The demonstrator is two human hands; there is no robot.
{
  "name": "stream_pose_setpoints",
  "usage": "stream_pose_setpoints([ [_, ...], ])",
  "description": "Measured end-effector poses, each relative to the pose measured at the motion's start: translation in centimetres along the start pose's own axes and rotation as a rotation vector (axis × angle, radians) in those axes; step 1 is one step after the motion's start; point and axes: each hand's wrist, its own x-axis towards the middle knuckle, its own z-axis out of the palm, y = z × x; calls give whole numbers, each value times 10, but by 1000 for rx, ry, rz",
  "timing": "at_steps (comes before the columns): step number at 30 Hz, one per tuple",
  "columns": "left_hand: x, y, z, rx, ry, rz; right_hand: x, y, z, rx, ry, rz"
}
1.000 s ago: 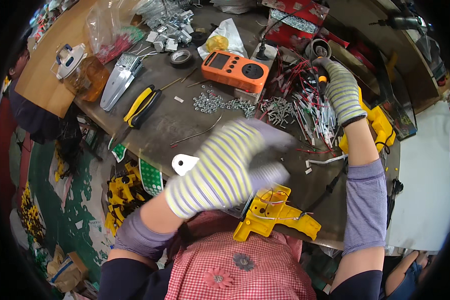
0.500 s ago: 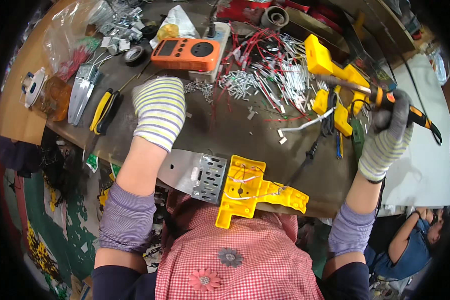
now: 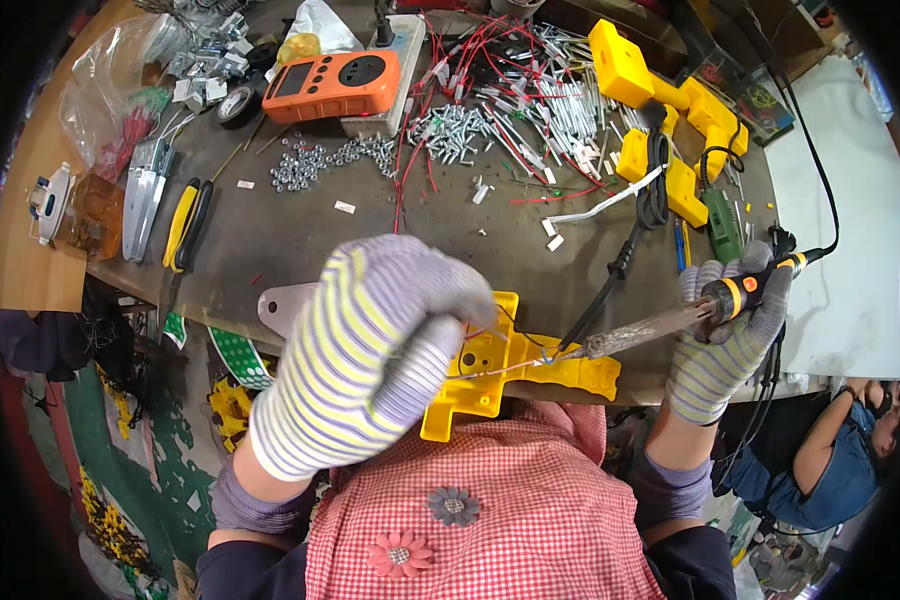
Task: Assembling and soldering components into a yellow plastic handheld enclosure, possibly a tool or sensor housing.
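My right hand (image 3: 718,365), in a striped glove, is closed round a soldering iron (image 3: 650,329) with a black and orange handle. Its long discoloured barrel points left, the tip over a yellow plastic housing half (image 3: 573,374) at the table's front edge. My left hand (image 3: 355,355), gloved too, hangs over the housing's left part with fingers curled together; whatever is between them is hidden. Thin wires and a black cable (image 3: 595,305) run into the housing. Under the left hand a metal blade plate (image 3: 282,308) is mostly covered, its rounded end showing.
Nuts (image 3: 300,168), screws (image 3: 448,135), white-sleeved parts and red wires lie behind. An orange meter (image 3: 335,85) stands at back left, near yellow-handled pliers (image 3: 181,225). Yellow housings (image 3: 682,190) and a green tool (image 3: 724,228) are at right. Another person (image 3: 830,460) is at lower right.
My left hand has come from beside the nuts toward me, over the housing. My right hand has lowered the soldering iron, bringing its tip left to the housing.
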Motion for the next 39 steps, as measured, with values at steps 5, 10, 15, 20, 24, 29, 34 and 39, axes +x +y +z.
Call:
stream_pose_setpoints([
  [5, 2, -4, 16, -47, -37, 17, -3, 3, -8, 28, -118, 67],
  [10, 3, -2, 23, -13, -47, 8, -6, 5, -5, 5, -65, 37],
  [15, 5, -3, 27, 9, -64, -18, -5, 8, -5, 16, -48, 40],
  [20, 5, -6, 29, 34, -49, -11, -5, 9, -4, 2, -35, 24],
  [24, 5, -7, 30, 41, -52, -13, -4, 8, -8, -19, -66, 37],
  [29, 3, -9, 30, 46, -80, -21, -2, 10, -9, 33, -63, 29],
  [34, 4, -5, 32, 65, -35, -19, -2, 11, -12, -12, -74, 6],
  [39, 3, -5, 26, 82, 38, 0, -1, 8, -13, 17, -119, 41],
])
